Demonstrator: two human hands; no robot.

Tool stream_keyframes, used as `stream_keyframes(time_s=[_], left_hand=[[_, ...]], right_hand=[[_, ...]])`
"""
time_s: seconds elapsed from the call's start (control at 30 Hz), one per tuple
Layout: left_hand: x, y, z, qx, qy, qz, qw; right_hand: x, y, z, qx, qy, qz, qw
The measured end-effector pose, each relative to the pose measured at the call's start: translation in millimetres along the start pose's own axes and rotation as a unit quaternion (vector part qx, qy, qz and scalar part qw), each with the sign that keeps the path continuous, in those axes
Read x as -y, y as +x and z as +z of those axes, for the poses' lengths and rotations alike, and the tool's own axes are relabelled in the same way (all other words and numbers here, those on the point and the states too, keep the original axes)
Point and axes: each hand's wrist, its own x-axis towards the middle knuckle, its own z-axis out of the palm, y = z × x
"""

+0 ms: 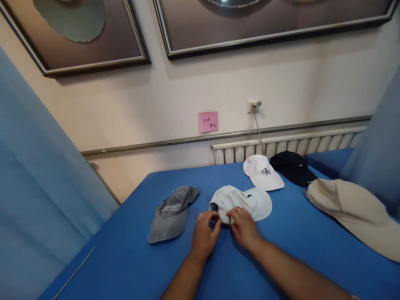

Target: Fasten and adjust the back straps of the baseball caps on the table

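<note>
Lying near far edge of blue table (125,258) | pale cap (229,198) — rear rim at fingertips of left hand (204,234) and right hand (246,228) | fingers clamped or apart — cannot tell

Soft light is falling across the table (125,250); beyond its far edge, a framed picture (271,29) is catching glare and shadowing the wall (175,96); lens distortion is stretching the beige cap (359,208).

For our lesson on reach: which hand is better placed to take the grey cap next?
Probably the left hand: it is nearer the grey cap, while the right hand sits farther off.
</note>
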Motion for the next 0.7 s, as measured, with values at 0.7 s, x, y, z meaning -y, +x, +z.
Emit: stream_keyframes(time_s=[0.7], left_hand=[[13.4, 5.2, 7.1, 0.066, -0.189, -0.157, 0.967]], right_hand=[[16.7, 0.0, -6.1, 0.013, 0.096, -0.017, 0.995]])
